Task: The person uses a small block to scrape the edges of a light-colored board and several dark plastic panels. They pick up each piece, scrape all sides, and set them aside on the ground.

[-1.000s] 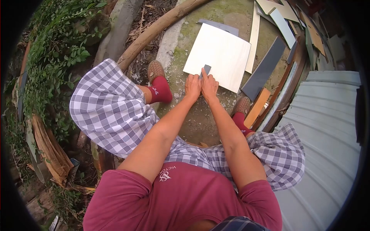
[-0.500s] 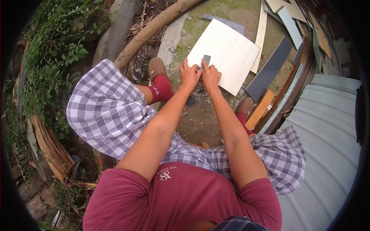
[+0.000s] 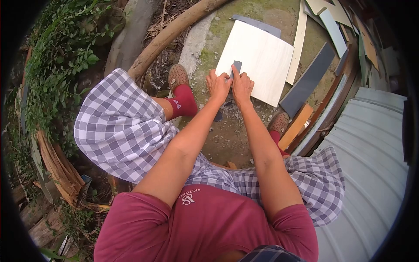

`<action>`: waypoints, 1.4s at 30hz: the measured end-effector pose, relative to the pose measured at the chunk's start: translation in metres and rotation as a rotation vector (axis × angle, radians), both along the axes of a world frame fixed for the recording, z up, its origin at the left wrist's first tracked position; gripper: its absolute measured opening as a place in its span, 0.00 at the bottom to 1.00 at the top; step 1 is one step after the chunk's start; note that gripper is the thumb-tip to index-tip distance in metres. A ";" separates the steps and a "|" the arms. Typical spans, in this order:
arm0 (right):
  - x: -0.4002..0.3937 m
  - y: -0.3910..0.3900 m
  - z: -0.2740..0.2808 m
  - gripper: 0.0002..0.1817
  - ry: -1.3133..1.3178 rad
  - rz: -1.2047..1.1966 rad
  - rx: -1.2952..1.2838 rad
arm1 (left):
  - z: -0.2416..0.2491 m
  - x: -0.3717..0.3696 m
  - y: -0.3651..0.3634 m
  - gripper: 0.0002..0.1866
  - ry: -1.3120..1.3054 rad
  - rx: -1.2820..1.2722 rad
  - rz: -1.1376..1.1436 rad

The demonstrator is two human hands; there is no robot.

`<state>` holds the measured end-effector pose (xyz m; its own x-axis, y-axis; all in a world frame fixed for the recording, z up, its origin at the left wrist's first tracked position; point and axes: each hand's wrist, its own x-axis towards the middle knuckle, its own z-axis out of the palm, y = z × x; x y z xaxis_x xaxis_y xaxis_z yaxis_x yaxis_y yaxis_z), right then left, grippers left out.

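Observation:
A pale, wood-grained board (image 3: 264, 56) lies on the ground between my feet. On its near part is a short dark grey strip (image 3: 237, 65). My left hand (image 3: 218, 85) is closed at the near-left edge of the board, its fingertips pinching the lower part of the strip. Beside it, my right hand (image 3: 242, 88) also grips the strip, with the index finger stretched along it. The lower end of the strip is hidden by my fingers. Below my hands, a small dark piece (image 3: 218, 116) rests on the dirt.
Behind the pale board lies a grey panel (image 3: 273, 30). To the right are a long dark plank (image 3: 307, 81), an orange-brown wood block (image 3: 295, 126) and corrugated metal sheeting (image 3: 362, 135). A curved log (image 3: 168, 37) and leafy plants (image 3: 61, 65) are on the left.
Both hands and the grey strip have shifted slightly right. The pale board appears turned a little, and more dark bits show below my hands.

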<state>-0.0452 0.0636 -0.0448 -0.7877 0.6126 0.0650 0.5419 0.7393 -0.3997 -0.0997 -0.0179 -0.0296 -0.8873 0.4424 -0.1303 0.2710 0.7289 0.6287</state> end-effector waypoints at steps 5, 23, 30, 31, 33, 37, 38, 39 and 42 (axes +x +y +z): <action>-0.005 0.007 0.000 0.27 0.002 0.000 -0.038 | 0.002 -0.003 0.009 0.11 0.004 -0.042 0.011; -0.108 0.094 0.014 0.27 -0.180 -0.173 -0.110 | -0.009 -0.105 0.111 0.10 -0.050 0.065 -0.057; -0.131 0.131 0.013 0.25 -0.202 -0.206 -0.046 | -0.017 -0.130 0.151 0.11 -0.038 0.105 -0.123; -0.131 0.132 0.011 0.25 -0.186 -0.198 -0.025 | -0.020 -0.132 0.153 0.11 -0.047 0.119 -0.128; -0.128 0.133 0.010 0.25 -0.173 -0.194 -0.028 | -0.020 -0.131 0.154 0.11 -0.049 0.138 -0.133; -0.123 0.128 0.009 0.25 -0.150 -0.185 -0.025 | -0.016 -0.123 0.148 0.10 -0.045 0.131 -0.141; -0.121 0.124 0.010 0.25 -0.142 -0.184 -0.021 | -0.014 -0.120 0.144 0.10 -0.045 0.129 -0.138; -0.117 0.119 0.011 0.25 -0.147 -0.185 -0.028 | -0.013 -0.116 0.139 0.10 -0.037 0.134 -0.137; -0.102 0.101 0.007 0.25 -0.137 -0.180 -0.008 | -0.014 -0.098 0.119 0.11 0.076 0.110 -0.129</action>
<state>-0.1475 0.1649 -0.0375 -0.6671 0.7438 -0.0408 0.7143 0.6231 -0.3186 -0.1979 0.1006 -0.0434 -0.8275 0.5614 -0.0101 0.4077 0.6131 0.6767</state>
